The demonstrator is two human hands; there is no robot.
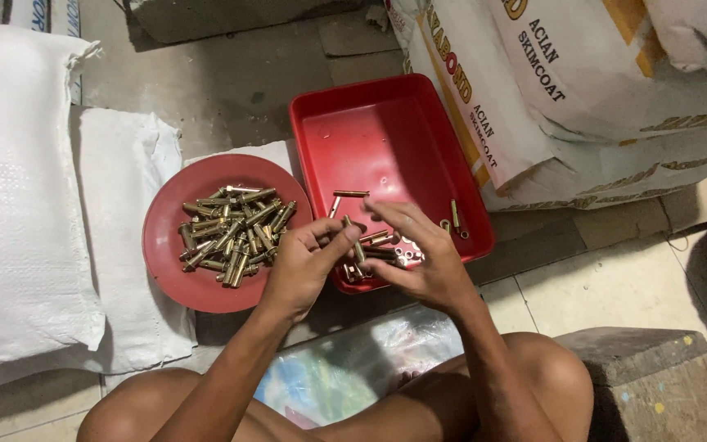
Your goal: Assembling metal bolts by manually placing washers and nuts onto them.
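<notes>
I see my left hand (304,266) pinching a slim brass bolt (355,237) — upright, dull gold — over the red tray's (386,131) near edge; my right hand (419,258) hovers beside it, fingers spread, empty.

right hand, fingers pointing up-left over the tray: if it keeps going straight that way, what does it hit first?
Probably the bolt pinched in the left hand, directly ahead of the right hand over the red tray. Depth is unclear; it could pass just above.

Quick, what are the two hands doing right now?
Left hand: closed, pinching a brass bolt over the red tray.
Right hand: open, fingers spread, holding nothing that shows.
</notes>
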